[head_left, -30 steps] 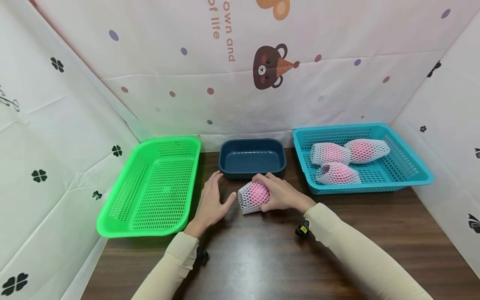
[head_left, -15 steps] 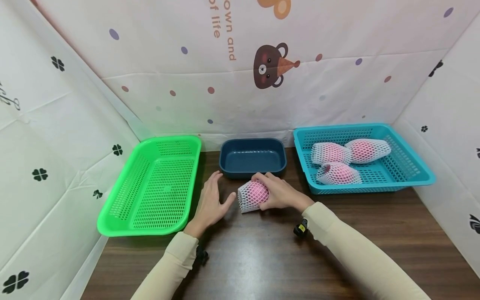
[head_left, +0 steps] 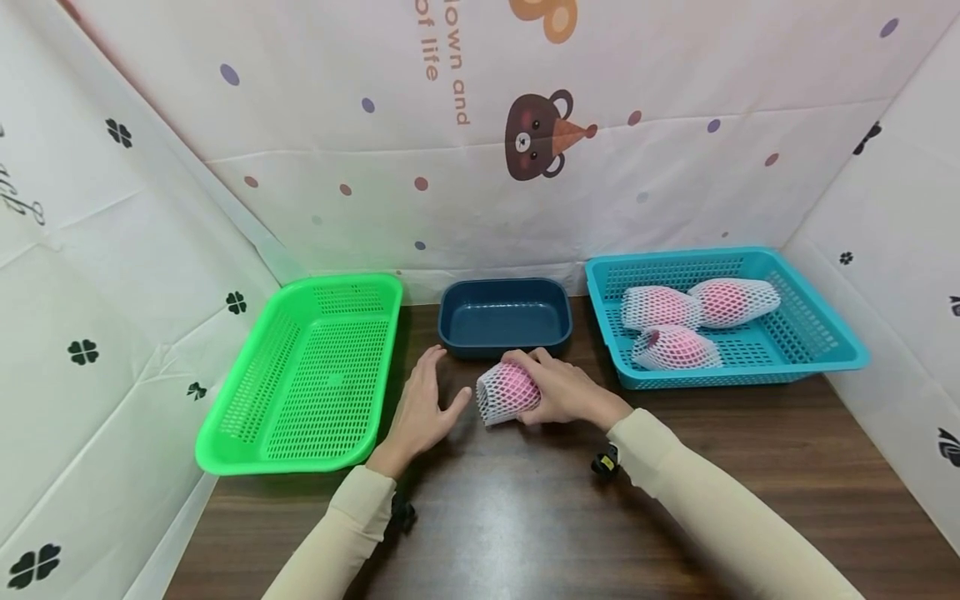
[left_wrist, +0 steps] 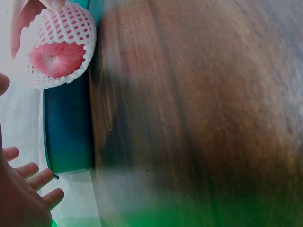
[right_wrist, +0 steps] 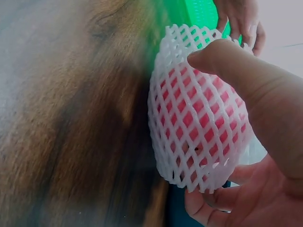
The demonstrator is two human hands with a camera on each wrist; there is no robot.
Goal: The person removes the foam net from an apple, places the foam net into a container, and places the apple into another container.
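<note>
Your right hand's [head_left: 564, 390] fingers are curling round the pink fruit in white foam netting [head_left: 508, 392], holding it just above the wooden table [head_left: 525, 517], just in front of the dark blue tub [head_left: 504, 315]. Your left hand [head_left: 420, 407] is waiting beside it, fingers spread, holding nothing. Since a second ago almost nothing has shifted; the netting is still on, so stripping looks not yet begun.

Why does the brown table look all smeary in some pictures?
In both wrist views the dark wooden table is blurred, being close to the lens; the pink fruit in white foam netting stays sharp in the right wrist view. The head view is sharp, with soft glare on the table in front.
</note>
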